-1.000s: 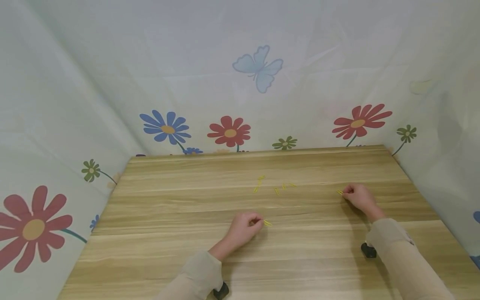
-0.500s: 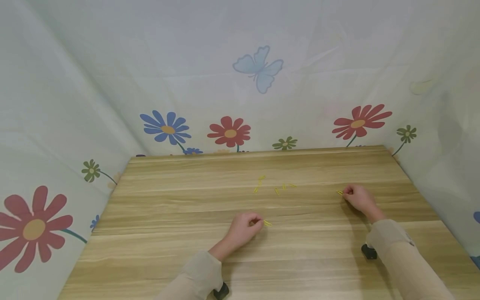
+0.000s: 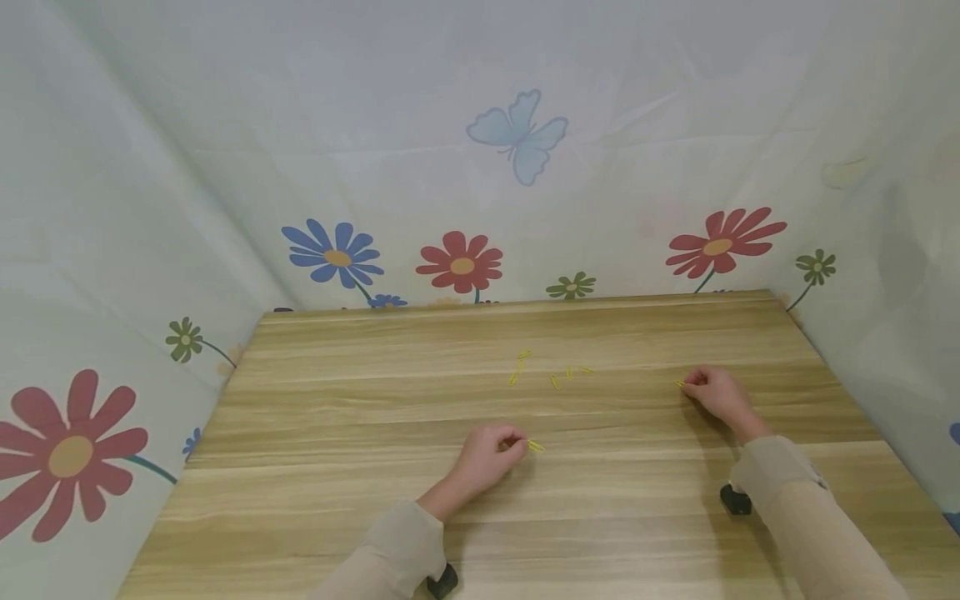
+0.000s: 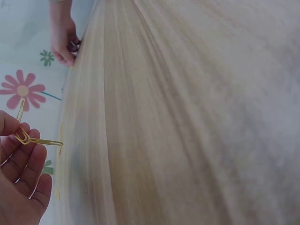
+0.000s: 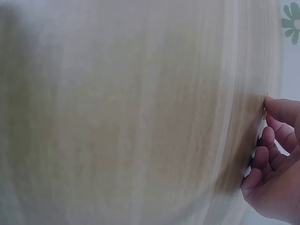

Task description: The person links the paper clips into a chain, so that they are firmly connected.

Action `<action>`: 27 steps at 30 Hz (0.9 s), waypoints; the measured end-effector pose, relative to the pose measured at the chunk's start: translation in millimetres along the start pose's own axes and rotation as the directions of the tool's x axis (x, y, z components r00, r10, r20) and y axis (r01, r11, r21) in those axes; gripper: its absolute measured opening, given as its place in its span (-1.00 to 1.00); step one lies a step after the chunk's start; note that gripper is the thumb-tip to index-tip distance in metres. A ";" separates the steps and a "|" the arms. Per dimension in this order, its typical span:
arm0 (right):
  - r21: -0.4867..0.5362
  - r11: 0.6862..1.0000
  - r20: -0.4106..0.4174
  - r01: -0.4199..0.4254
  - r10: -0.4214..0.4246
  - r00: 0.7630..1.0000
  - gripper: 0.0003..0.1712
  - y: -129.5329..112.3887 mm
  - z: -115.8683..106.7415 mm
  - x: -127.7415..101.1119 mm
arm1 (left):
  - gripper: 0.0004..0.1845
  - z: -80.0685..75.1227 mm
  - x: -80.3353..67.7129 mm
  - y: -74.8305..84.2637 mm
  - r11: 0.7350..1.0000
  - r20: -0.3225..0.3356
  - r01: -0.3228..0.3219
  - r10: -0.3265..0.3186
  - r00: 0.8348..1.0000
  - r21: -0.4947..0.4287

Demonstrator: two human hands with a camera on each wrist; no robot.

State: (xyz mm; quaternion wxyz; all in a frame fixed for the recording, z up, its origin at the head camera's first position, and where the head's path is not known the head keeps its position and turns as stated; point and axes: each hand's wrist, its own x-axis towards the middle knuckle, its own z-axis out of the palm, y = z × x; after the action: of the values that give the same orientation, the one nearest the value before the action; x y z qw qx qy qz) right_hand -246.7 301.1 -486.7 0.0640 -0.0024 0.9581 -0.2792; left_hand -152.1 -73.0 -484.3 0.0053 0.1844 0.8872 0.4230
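Near the middle of the table, my left hand point(image 3: 483, 458) pinches yellow paper clips between thumb and fingers. The left wrist view shows two linked paper clips point(image 4: 47, 142), one pointing up and the other sticking out sideways. Farther right, my right hand point(image 3: 718, 393) pinches another yellow paper clip point(image 3: 679, 383) low over the wood. Only the ends of this clip point(image 5: 265, 114) show past thumb and fingertip in the right wrist view. Several loose yellow paper clips point(image 3: 555, 382) lie scattered toward the back of the table, beyond both hands.
The wood-grain table point(image 3: 337, 400) reaches back to a white curtain point(image 3: 600, 183) printed with flowers and a butterfly. Curtain also hangs along the left and right sides. A small black device point(image 3: 442, 581) sits under the left wrist, and a similar black device point(image 3: 736, 499) under the right.
Both hands stay almost where they were. A little less of the right hand's paper clip shows beyond the fingertips than half a second ago. The loose clips lie unchanged.
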 end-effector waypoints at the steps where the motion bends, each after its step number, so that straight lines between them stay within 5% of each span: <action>1: -0.001 1.000 0.003 -0.004 0.004 1.000 -0.77 -0.2 -0.3 -0.1 | -0.85 0.2 0.2 -0.2 1.000 0.000 -0.002 0.002 1.000 0.001; 27: 0.074 0.996 -0.116 0.051 -0.042 0.992 -0.80 -2.0 2.9 -4.4 | -0.84 1.8 -0.1 -1.6 1.000 -0.001 0.006 -0.006 1.000 -0.014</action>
State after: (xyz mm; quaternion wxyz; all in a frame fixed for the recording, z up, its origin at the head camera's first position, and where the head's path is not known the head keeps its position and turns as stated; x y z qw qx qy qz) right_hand -242.1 298.0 -487.5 0.0026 -0.0063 0.9484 -0.3169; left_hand -152.2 -72.6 -486.7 0.0077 0.1815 0.8847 0.4293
